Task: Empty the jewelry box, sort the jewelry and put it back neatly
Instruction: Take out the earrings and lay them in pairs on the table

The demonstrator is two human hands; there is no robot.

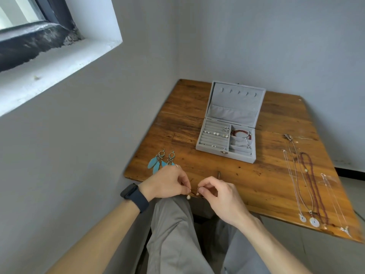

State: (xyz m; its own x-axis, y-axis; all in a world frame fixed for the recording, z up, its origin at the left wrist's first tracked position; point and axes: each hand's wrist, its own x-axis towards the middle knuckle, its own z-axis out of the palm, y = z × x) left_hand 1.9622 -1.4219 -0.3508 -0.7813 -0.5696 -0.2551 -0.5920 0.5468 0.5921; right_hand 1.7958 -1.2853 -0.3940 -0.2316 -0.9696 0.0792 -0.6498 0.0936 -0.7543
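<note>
Right now I am pinching a pearl drop earring (188,197) in my left grip (167,182) and its mate (197,193) in my right grip (223,198), both dangling just over the near edge of the counter (256,184). I am judging them near weightless, tiny and slippery, so I am holding each by its wire hook rather than the pearl. The jewelry box (225,154) is standing open farther back.

Tiny, indistinct studs (212,133) in jewelry box (239,157)
</note>
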